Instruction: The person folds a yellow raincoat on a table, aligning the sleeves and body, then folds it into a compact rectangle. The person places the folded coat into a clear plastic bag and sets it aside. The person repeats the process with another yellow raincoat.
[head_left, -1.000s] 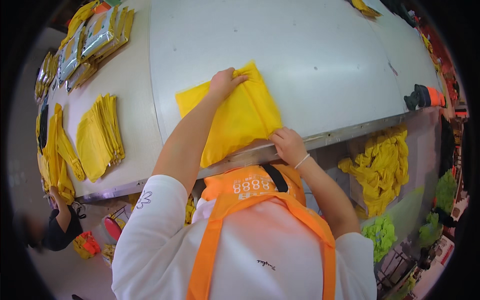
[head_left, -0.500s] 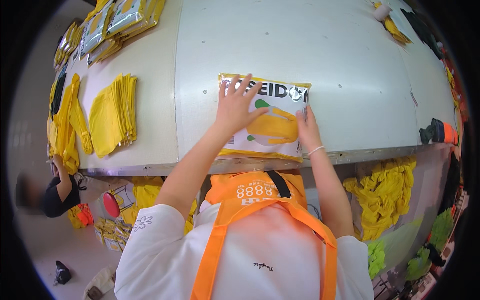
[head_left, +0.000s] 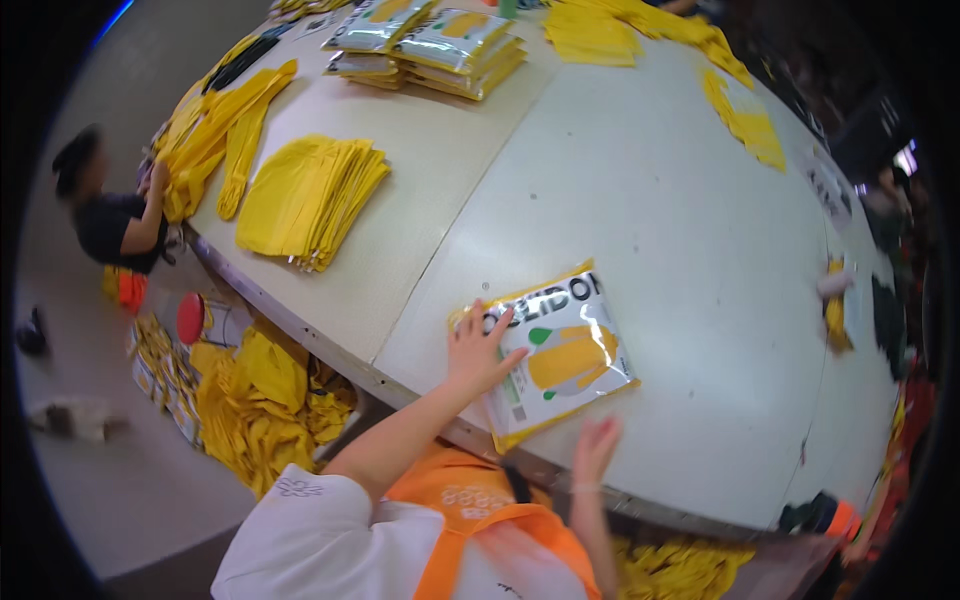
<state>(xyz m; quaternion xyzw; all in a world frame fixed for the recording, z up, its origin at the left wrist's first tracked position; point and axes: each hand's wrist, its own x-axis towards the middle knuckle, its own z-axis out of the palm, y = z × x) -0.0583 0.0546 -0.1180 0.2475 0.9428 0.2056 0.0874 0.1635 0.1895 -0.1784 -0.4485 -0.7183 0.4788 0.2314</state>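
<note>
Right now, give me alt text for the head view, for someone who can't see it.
A person's left hand presses flat on a packaged yellow item near the edge of a pale table, while the right hand hangs blurred just off the pack. Stacks of yellow bags and more packs lie farther back.

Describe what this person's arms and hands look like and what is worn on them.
Both forearms are bare below short white sleeves, the left one bearing a small dark emblem. An orange apron strap crosses the shoulders. The left hand is ungloved; the right hand is motion-blurred, with a thin band at the wrist.
</note>
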